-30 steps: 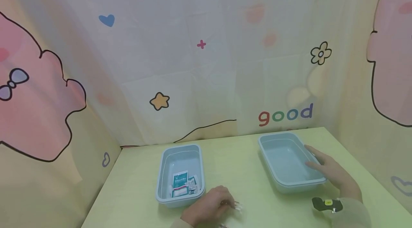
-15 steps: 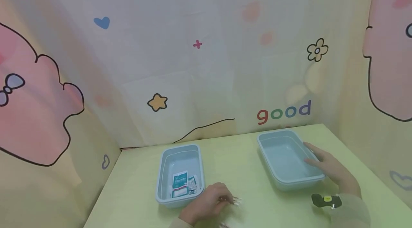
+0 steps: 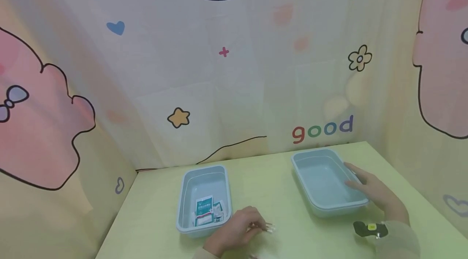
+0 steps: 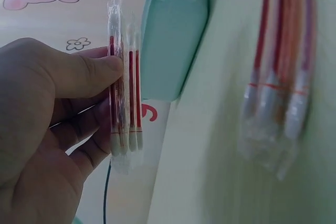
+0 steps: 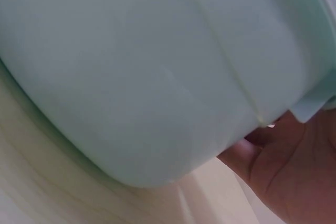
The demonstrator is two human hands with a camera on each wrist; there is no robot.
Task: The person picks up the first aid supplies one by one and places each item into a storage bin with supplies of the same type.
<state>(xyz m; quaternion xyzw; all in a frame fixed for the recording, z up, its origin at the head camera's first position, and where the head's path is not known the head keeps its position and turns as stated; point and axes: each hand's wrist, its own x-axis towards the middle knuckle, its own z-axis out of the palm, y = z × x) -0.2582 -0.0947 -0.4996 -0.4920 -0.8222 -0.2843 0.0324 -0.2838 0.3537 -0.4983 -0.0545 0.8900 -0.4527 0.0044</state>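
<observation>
My left hand [image 3: 237, 228], in the lower middle of the head view, pinches a clear-wrapped pack of cotton swabs [image 4: 126, 93] between thumb and fingers. The swabs have red sticks and white tips, which point down in the left wrist view. A second wrapped pack of swabs [image 4: 281, 51] lies on the table close to that camera. At the right, my right hand [image 3: 374, 190] grips the right-hand rim of a light blue plastic basin [image 3: 325, 180]; its thumb reaches over the rim. In the right wrist view the basin's wall [image 5: 131, 77] hides part of the fingers.
Another light blue basin [image 3: 210, 173] stands left of my left hand, holding several green-and-white sachets [image 3: 204, 206]. Both basins are on a pale green table [image 3: 263, 186]. Printed curtains [image 3: 237, 88] close in the back and sides.
The head view has shifted a little. The swab pack in my left hand has turned slightly, while that hand stays almost in place. My right hand keeps its grip on the basin.
</observation>
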